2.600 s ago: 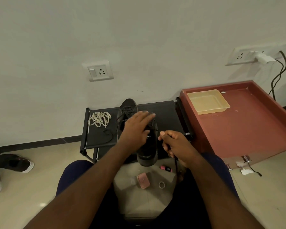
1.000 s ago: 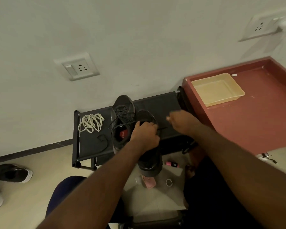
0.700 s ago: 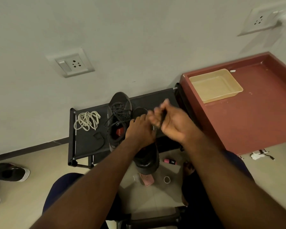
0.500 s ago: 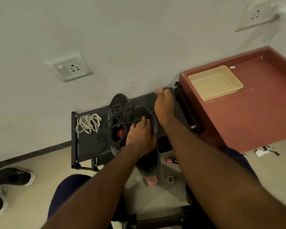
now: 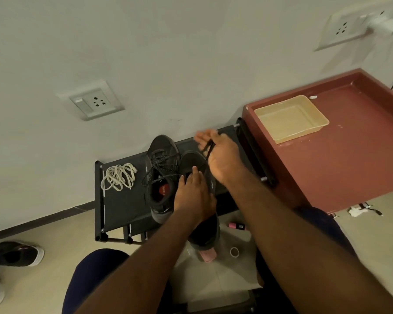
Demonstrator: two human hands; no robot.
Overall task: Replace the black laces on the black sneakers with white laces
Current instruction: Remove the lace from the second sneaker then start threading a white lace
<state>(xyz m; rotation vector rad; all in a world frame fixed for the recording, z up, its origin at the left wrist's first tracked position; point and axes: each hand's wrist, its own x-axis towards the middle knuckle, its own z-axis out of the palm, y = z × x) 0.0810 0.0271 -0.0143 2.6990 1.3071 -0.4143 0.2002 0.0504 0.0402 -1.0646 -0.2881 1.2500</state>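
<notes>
Two black sneakers stand side by side on a low black rack (image 5: 120, 200). The left sneaker (image 5: 160, 175) still has its black lace tangled over the tongue. My left hand (image 5: 194, 197) grips the right sneaker (image 5: 192, 163) from above, fingers over its opening. My right hand (image 5: 219, 156) is raised above that shoe's toe and pinches a black lace (image 5: 209, 148) that runs down to the shoe. A bundle of white laces (image 5: 118, 176) lies on the rack's left part.
A red-brown table (image 5: 340, 159) with a beige tray (image 5: 290, 117) stands right of the rack. On the floor lie a pink case (image 5: 208, 256), a small ring (image 5: 234, 252) and a pink marker (image 5: 236, 225). Another shoe (image 5: 14, 257) lies far left.
My right hand has kept drawing the black lace out of the right sneaker, swinging up and away from it. My left hand has stayed on that shoe. The camera has shifted.
</notes>
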